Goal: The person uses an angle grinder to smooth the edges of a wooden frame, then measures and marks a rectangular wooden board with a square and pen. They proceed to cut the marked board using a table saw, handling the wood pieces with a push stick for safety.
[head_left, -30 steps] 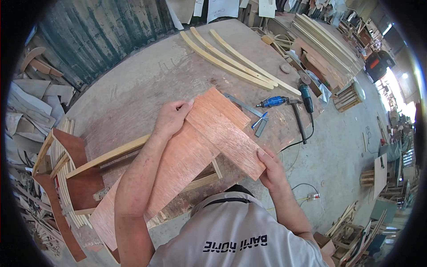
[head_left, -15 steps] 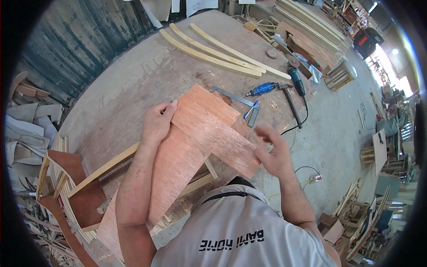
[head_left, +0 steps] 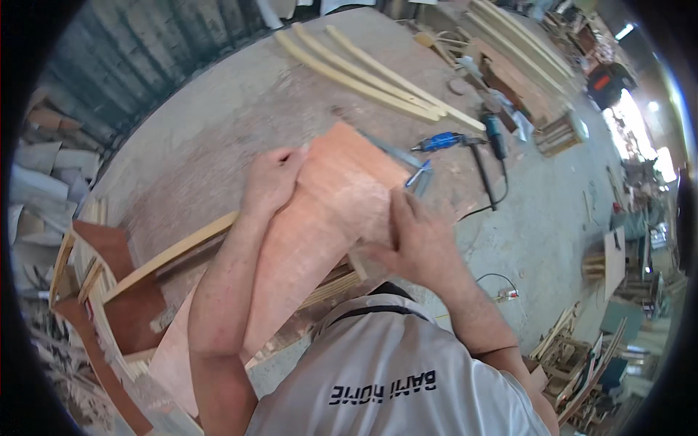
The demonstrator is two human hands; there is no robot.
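Observation:
A long reddish plywood sheet (head_left: 287,269) slants from the lower left up to the middle of the workbench. Across its far end lies a smaller plywood piece (head_left: 349,171); the line between the two is blurred. My left hand (head_left: 275,182) pinches their left edge, thumb on top, fingers partly out of sight. At the right side my right hand (head_left: 425,232) closes on the smaller piece's edge, smeared by motion and covering that end. Just beyond lie a metal try square (head_left: 423,182) and a blue pen (head_left: 416,174).
Curved wooden strips (head_left: 356,69) lie on the workbench (head_left: 211,109). To the right are a blue power tool (head_left: 438,142), a hammer (head_left: 481,174) and a corded angle grinder (head_left: 494,134). A curved wooden frame (head_left: 109,291) stands at the left. Timber scraps (head_left: 582,370) lie lower right.
My right hand has moved left and inward over the plywood, and its fingers have closed in. The smaller piece's right end no longer sticks out. My left hand keeps its hold.

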